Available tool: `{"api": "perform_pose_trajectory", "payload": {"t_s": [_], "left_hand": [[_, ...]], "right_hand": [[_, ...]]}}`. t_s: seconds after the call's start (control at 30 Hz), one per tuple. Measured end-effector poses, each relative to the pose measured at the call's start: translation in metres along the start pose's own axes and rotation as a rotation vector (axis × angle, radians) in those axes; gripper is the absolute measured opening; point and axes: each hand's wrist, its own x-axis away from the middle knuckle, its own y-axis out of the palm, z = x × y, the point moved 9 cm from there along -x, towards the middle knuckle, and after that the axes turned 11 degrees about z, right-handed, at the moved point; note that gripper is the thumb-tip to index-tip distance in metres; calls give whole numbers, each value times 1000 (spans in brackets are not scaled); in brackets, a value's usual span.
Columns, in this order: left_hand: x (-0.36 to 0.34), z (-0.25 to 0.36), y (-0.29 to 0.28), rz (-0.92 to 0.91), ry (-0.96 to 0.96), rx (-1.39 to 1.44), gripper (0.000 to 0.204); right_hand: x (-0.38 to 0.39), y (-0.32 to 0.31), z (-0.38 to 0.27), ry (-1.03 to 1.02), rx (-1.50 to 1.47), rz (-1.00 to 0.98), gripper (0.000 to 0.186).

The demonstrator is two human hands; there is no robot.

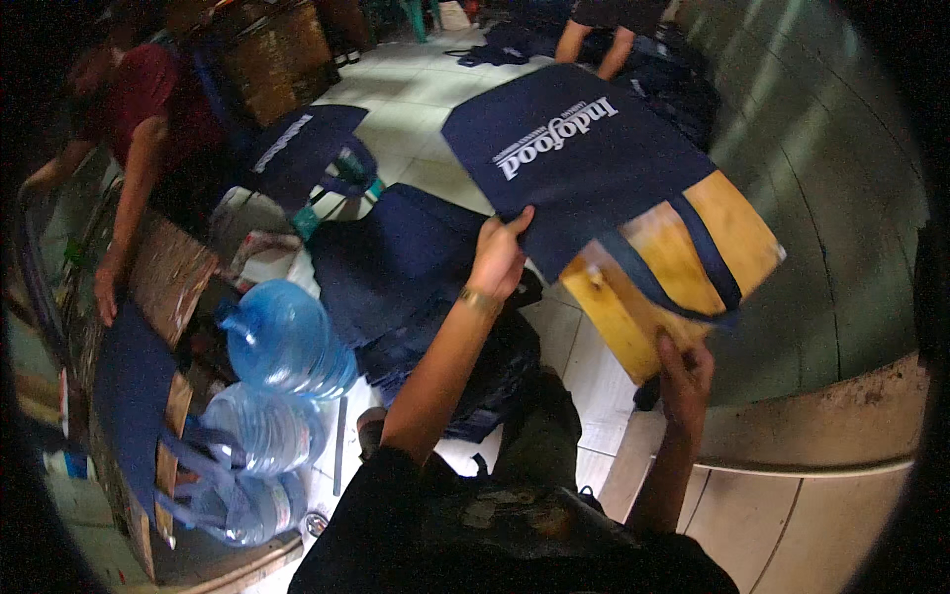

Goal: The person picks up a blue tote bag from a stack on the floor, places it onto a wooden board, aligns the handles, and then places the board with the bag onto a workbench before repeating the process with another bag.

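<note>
A navy tote bag [564, 129] with white print is pulled partway over a yellow wooden board [747, 233]. The board's near end sticks out of the bag, and the bag's strap handles [648, 277] loop across it. My left hand [498, 259] is closed on the bag's near left edge, thumb on top. My right hand [685, 371] pinches the near corner of the board. Board and bag are held up, tilted, off the floor. What lies inside the bag beyond the board is hidden.
A stack of navy bags [406, 243] stands in front of my legs. Several blue water jugs [282, 342] are at left. A person in a red sleeve [148, 94] reaches toward another navy bag [129, 406]. A navy bag [307, 148] lies on a green stool. Another person's arms [594, 48] are beyond.
</note>
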Motion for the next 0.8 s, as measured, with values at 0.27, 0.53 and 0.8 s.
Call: {"api": "perform_pose_trajectory", "payload": {"t_s": [0.27,0.53,0.8], "left_hand": [[-250,-156,-90,374,-293,-760,40],[-283,-217,-141,182,-134,-1539,35],[-102,-14,-40,-419,172,-1904,65]], "right_hand": [[81,-166,-42,-460,436,714,35],[92,-218,-34,-281,236,842,47],[18,-131,-40,-125,37,706,41]]}}
